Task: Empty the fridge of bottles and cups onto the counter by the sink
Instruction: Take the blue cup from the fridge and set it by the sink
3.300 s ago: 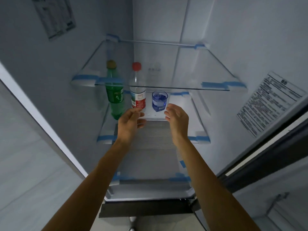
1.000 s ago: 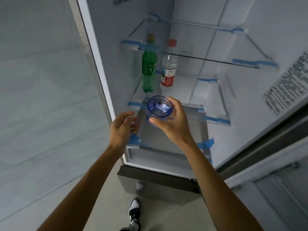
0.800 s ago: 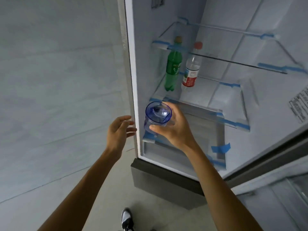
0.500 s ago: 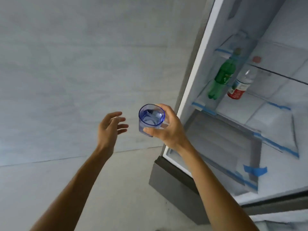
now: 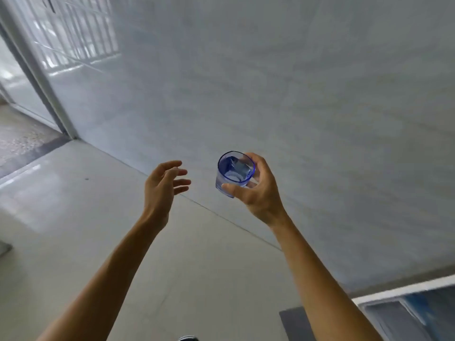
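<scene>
My right hand point(image 5: 258, 190) grips a small blue see-through cup point(image 5: 235, 171) from its right side and holds it upright at chest height. A hand's width to the left of the cup, my left hand point(image 5: 163, 184) is empty with its fingers spread. Only the bottom corner of the fridge point(image 5: 403, 313) shows, at the lower right edge. The bottles inside it are out of view. No counter or sink is in view.
A pale tiled wall point(image 5: 270, 82) fills the space ahead. The light floor point(image 5: 73, 230) runs to the left toward a doorway with a grey frame point(image 5: 37, 70). The toe of a shoe point(image 5: 188, 338) shows at the bottom edge.
My right hand took the blue cup off the fridge shelf and carried it out. The view has swung left, away from the fridge and its two bottles, to the wall and floor.
</scene>
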